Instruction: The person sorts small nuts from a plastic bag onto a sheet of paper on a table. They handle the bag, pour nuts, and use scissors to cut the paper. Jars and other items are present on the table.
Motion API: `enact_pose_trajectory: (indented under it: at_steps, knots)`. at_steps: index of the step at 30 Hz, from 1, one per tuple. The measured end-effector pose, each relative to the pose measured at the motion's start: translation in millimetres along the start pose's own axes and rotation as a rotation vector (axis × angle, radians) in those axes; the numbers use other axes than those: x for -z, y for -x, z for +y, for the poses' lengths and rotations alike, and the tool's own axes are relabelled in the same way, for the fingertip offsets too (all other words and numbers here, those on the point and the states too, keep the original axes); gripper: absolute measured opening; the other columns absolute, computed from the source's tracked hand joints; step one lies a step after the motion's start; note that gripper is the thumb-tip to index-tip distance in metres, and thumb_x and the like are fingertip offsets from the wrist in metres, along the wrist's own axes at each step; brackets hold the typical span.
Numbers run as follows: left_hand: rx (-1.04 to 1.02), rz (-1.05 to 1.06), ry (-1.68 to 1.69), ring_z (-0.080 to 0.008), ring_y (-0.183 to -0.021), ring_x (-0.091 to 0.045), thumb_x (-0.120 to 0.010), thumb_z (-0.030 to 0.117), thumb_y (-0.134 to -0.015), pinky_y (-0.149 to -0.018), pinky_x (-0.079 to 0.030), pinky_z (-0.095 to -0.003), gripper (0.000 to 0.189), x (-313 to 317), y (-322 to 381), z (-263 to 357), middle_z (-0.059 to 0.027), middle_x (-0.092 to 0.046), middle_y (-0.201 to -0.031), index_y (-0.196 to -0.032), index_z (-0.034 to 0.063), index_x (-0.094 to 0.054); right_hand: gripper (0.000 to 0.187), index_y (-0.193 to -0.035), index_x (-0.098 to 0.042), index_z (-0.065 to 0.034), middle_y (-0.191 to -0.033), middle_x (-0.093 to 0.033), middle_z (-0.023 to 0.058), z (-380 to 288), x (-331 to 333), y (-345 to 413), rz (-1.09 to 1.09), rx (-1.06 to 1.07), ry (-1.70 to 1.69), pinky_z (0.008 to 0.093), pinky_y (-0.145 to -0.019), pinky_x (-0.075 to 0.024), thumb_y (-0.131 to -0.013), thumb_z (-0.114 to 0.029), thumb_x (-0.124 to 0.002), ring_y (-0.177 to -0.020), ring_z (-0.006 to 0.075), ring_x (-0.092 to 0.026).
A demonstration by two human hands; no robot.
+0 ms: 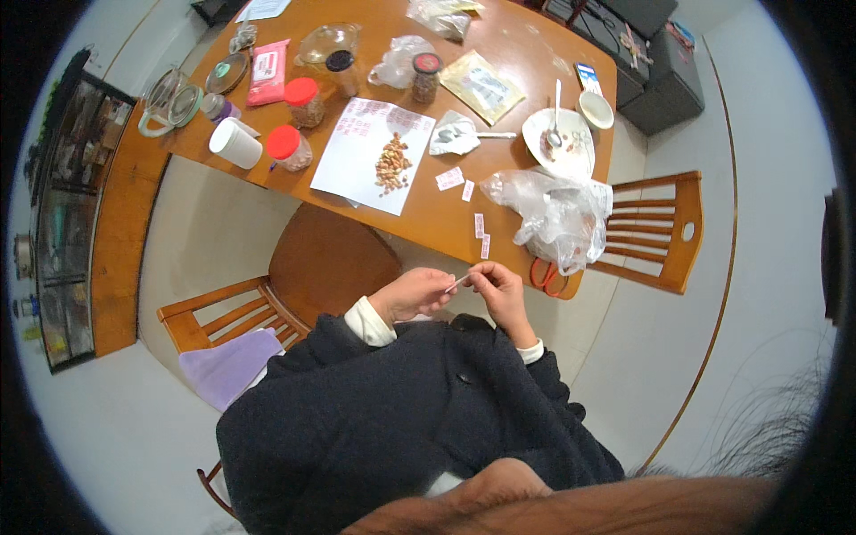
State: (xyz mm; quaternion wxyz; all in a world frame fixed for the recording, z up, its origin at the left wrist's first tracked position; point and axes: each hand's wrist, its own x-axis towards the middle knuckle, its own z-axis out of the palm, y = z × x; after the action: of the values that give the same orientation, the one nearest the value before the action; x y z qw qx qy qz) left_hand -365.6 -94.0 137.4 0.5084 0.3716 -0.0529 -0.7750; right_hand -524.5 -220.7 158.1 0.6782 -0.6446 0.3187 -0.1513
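Observation:
My left hand (pixel 418 293) and my right hand (pixel 496 289) meet in front of my chest, just off the table's near edge. Between their fingertips they hold a thin, pale slip (pixel 457 283), seen nearly edge-on. Small pink-and-white paper pieces (pixel 479 226) lie on the wooden table beyond, two of them touching. Farther left, a small heap of brown nuts or kernels (pixel 392 164) rests on a white sheet (pixel 346 164) that carries pink printed blocks. Red-handled scissors (pixel 550 275) lie at the table's near right corner, partly under a clear plastic bag (pixel 560 214).
Red-lidded jars (pixel 289 148), a white canister (pixel 235 143) and a pink wipes pack (pixel 269 73) stand or lie at the left. A white dish (pixel 560 140) with a spoon is at the right. Wooden chairs (pixel 652 231) flank the table (pixel 428 234); crumpled tissue (pixel 453 133) lies mid-table.

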Motion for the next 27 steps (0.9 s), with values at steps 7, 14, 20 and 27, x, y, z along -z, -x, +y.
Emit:
enact_pose_trajectory:
  at_steps: [7, 14, 20, 27]
  knots:
    - [-0.095, 0.223, -0.256, -0.0072, -0.062, -0.054, -0.049, 0.036, -0.098, -0.052, -0.041, -0.0176, 0.036, -34.2, -22.1, 15.2, -0.0017, -0.061, -0.075, -0.1, 0.0021, -0.062, 0.019, -0.088, -0.064, 0.0009, -0.072, -0.065, 0.0032, -2.0, 29.5, -1.0, 0.117, -0.237, -0.104, 0.0202, -0.054, -0.0398, -0.092, -0.018, -0.063, -0.06, 0.0059, -0.054]
    - [-0.061, 0.102, -0.471, -0.0063, -0.068, -0.056, -0.06, 0.02, -0.093, -0.059, -0.044, -0.0186, 0.022, -34.3, -37.8, 45.6, -0.002, -0.064, -0.082, -0.096, -0.001, -0.064, 0.018, -0.089, -0.061, -0.0006, -0.068, -0.062, 0.0042, 5.7, 36.8, -13.7, 0.173, -0.313, -0.393, 0.0194, -0.05, -0.0382, -0.094, -0.018, -0.061, -0.057, 0.0079, -0.056]
    - [0.173, -0.001, -0.367, -0.006, -0.064, -0.057, -0.06, 0.016, -0.093, -0.052, -0.041, -0.0167, 0.016, 0.3, -66.3, 87.2, -0.0035, -0.066, -0.082, -0.097, 0.0009, -0.063, 0.018, -0.093, -0.062, 0.0004, -0.073, -0.063, 0.0044, 32.2, 18.0, -36.9, 0.326, -0.324, -0.649, 0.0225, -0.055, -0.0454, -0.094, -0.017, -0.057, -0.061, 0.012, -0.059]
    - [0.279, 0.037, -0.355, -0.006, -0.059, -0.055, -0.059, 0.018, -0.094, -0.048, -0.037, -0.0168, 0.016, 52.6, -66.6, 116.8, -0.0041, -0.065, -0.077, -0.092, 0.0025, -0.064, 0.027, -0.118, -0.056, 0.0005, -0.097, -0.062, 0.0059, 49.2, -36.6, -62.2, 0.482, -0.085, -0.647, 0.0234, -0.07, -0.047, -0.092, -0.005, -0.057, -0.084, 0.012, -0.06]
